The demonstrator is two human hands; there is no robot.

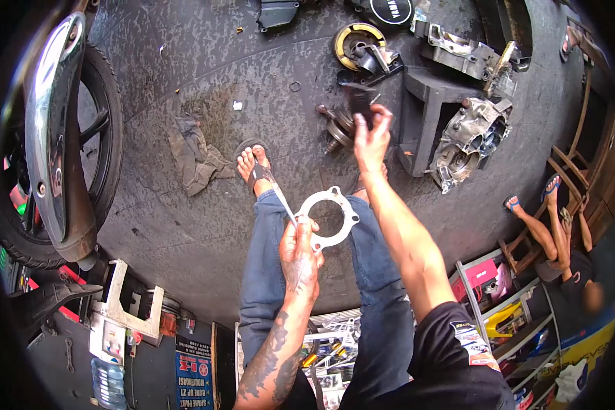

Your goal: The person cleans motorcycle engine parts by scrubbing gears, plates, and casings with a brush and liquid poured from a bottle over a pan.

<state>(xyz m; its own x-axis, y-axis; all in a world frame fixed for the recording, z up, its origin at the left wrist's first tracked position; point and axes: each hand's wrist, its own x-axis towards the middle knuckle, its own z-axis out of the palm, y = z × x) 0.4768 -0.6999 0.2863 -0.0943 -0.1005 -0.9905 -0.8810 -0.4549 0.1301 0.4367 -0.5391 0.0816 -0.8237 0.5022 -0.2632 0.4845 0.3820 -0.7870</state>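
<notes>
My left hand [299, 249] is closed on a flat silver metal ring plate [349, 230] with bolt lugs around its edge. A thin, pale, blade-like strip [282, 198] also sticks up from that hand; its exact kind I cannot tell. My right hand [374, 142] reaches forward, its fingers closed round a dark, blocky object [360, 100] that is slightly blurred. Close beside this hand, on the floor, lies a crankshaft-like metal part [339, 130], partly hidden by the hand and the dark object.
A dark stand [417, 113] and an engine case [466, 147] lie to the right. A yellow-rimmed round part [348, 42] is ahead. A rag [197, 160] lies left, near a motorcycle wheel [109, 143]. Tools fill a tray [335, 316] below me. Another person [570, 256] sits at right.
</notes>
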